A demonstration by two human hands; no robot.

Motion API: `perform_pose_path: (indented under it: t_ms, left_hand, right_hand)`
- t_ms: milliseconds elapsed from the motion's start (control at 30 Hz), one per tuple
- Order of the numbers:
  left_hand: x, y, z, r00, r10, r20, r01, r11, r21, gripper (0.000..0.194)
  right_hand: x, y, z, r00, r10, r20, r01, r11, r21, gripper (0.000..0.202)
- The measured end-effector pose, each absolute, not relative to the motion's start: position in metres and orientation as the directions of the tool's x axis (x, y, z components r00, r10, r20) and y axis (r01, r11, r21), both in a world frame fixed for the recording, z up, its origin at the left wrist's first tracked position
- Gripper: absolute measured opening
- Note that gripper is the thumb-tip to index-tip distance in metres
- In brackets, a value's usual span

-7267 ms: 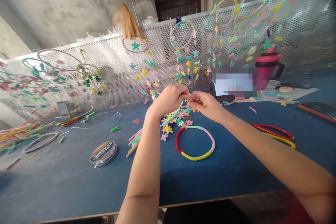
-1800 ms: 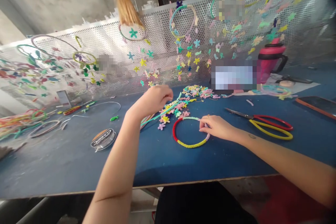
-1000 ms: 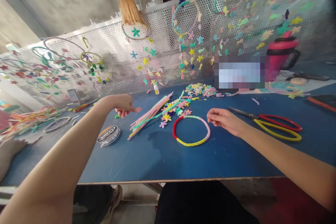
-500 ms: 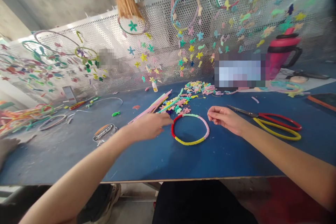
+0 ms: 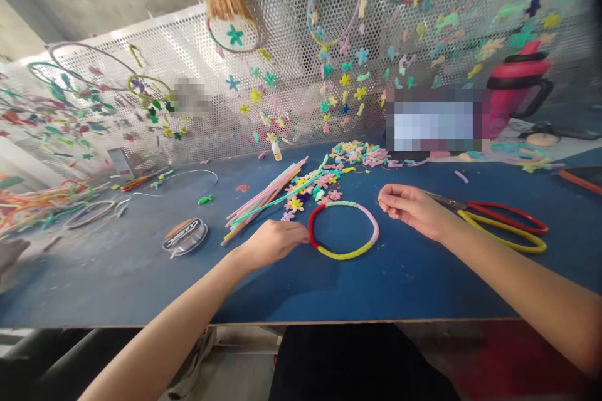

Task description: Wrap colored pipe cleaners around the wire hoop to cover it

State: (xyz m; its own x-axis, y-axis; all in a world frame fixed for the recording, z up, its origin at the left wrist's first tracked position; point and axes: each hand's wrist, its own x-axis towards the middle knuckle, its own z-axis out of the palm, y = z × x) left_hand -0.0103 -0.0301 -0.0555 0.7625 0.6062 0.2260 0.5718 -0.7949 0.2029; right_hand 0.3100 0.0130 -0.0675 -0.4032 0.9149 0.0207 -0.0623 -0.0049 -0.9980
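A ring (image 5: 345,255) wrapped in fuzzy pipe cleaner, red, mint, pink and yellow in sections, lies flat on the blue table. My left hand (image 5: 275,242) is closed in a pinch at the ring's red left side, its fingertips at the edge. To the right of the ring, my right hand (image 5: 411,208) hovers with thumb and fingers pressed together; whatever they hold is too fine to make out. Scissors (image 5: 505,216) with one red and one yellow handle lie beside and partly behind that hand. Left of my left hand lies a spool of clear line (image 5: 185,238).
Pipe cleaners (image 5: 263,200) lie in a bundle beside a heap of small fuzzy flowers (image 5: 322,185). Behind stands a perforated metal panel (image 5: 286,44) hung with rings and charms. A pink tumbler (image 5: 515,91) stands back right. Another person's hand (image 5: 12,254) shows far left.
My left hand has come down and nearer, its fingertips now at the ring's red side. My right hand keeps its pinch with little movement. The view has shifted slightly.
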Motion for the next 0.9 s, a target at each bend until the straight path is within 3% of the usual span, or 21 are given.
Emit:
perform_pose_path:
  t_ms: [133, 233, 367, 667, 800, 900]
  left_hand:
    - [-0.007, -0.029, -0.049, 0.43, 0.869, 0.245, 0.525, -0.461, 0.716, 0.019]
    - [-0.003, -0.023, -0.045, 0.21, 0.941, 0.265, 0.305, -0.321, 0.897, 0.018]
    - [0.001, -0.02, -0.045, 0.12, 0.955, 0.273, 0.144, -0.289, 0.947, 0.02]
    - [0.001, -0.026, -0.039, 0.042, 0.93, 0.365, 0.056, -0.367, 0.928, 0.016]
    - [0.002, -0.025, -0.036, 0.076, 0.931, 0.357, 0.047, -0.361, 0.931, 0.016]
    - [0.002, -0.025, -0.04, 0.192, 0.95, 0.248, 0.093, -0.269, 0.959, 0.019]
  right_hand:
    - [0.312, 0.014, -0.065, -0.402, 0.914, 0.046, -0.081, 0.015, -0.997, 0.023]
    - [0.314, 0.013, -0.062, -0.404, 0.912, 0.078, -0.096, 0.043, -0.994, 0.022]
    - [0.315, 0.011, -0.06, -0.399, 0.911, 0.1, -0.088, 0.071, -0.994, 0.024]
    - [0.32, 0.008, -0.051, -0.416, 0.898, 0.142, -0.095, 0.112, -0.989, 0.023]
    - [0.326, 0.008, -0.046, -0.409, 0.896, 0.171, -0.087, 0.149, -0.985, 0.024]
    - [0.327, 0.007, -0.046, -0.452, 0.884, 0.119, -0.012, 0.127, -0.992, 0.026]
